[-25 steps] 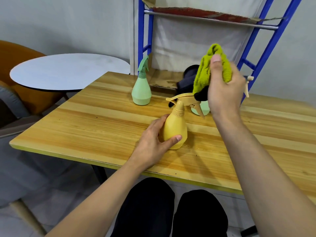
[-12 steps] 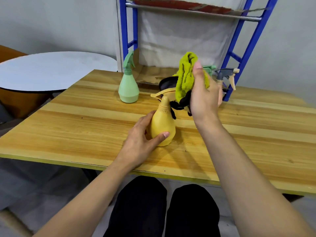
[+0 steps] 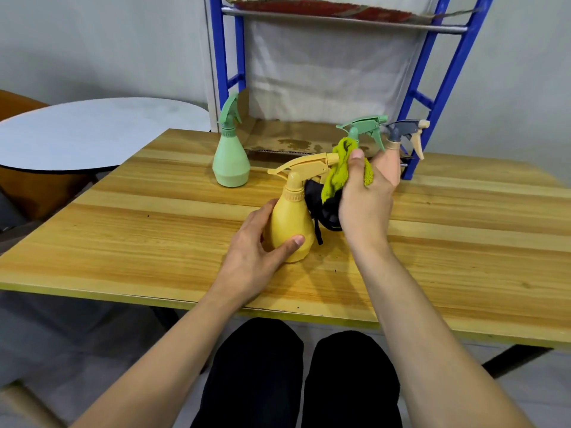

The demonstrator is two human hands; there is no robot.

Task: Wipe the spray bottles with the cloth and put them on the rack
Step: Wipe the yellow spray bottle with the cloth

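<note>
Down from above the yellow bottle comes the right hand (image 3: 366, 193), and its green cloth (image 3: 340, 173) now presses against the nozzle end of the trigger head.

Largest here is the wooden bench (image 3: 123, 230), with a blue rack (image 3: 429, 100) standing behind its far edge and a round white table (image 3: 92, 131) off to the left. On the bench, the yellow bottle (image 3: 290, 227) stands upright near the front middle; the left hand (image 3: 256, 251) grips its belly, thumb curled across the front. The right hand bunches the cloth between thumb and fingers, and a black part hangs below it. A green bottle (image 3: 231, 156) stands alone further back on the left. Behind the right hand, a second green spray head (image 3: 366, 126) and a grey one (image 3: 404, 131) poke up just beside the rack.
</note>
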